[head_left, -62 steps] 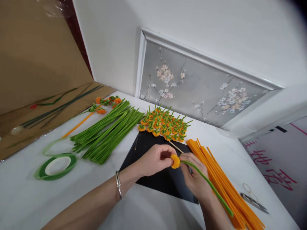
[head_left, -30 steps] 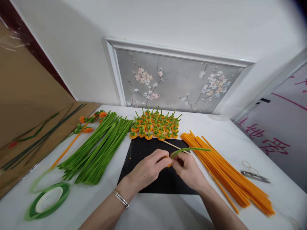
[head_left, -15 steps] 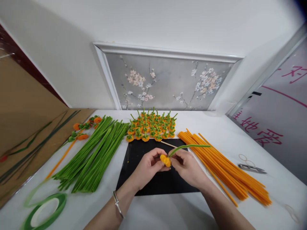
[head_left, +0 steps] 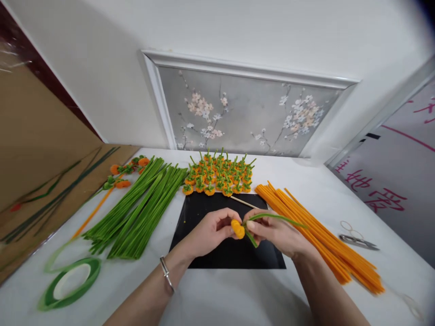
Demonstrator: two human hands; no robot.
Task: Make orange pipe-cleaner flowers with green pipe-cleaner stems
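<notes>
My left hand (head_left: 217, 228) pinches a small orange pumpkin shape (head_left: 238, 229) made of fuzzy pipe cleaner, above a black mat (head_left: 217, 260). Close against its right side, my right hand (head_left: 272, 231) is closed on a green pipe cleaner (head_left: 278, 218) where it meets the pumpkin. One long end of the green stem arches off to the right over the hand, and a shorter end points down below the fingers. Behind the mat stand several finished-looking orange pumpkins (head_left: 210, 191) with green leaves and upright stems.
A bundle of green pipe cleaners (head_left: 136, 208) lies left, orange pipe cleaners (head_left: 322, 240) right. Snips (head_left: 358, 241) rest at far right. A green tape roll (head_left: 91, 276) sits front left, near orange pumpkins on a sprig (head_left: 122, 183). A thin stick (head_left: 243, 201) crosses the mat's back edge.
My right hand has turned, and a short green end now shows below its fingers. The long green end droops lower. The view has shifted slightly, moving the scene rightward.
</notes>
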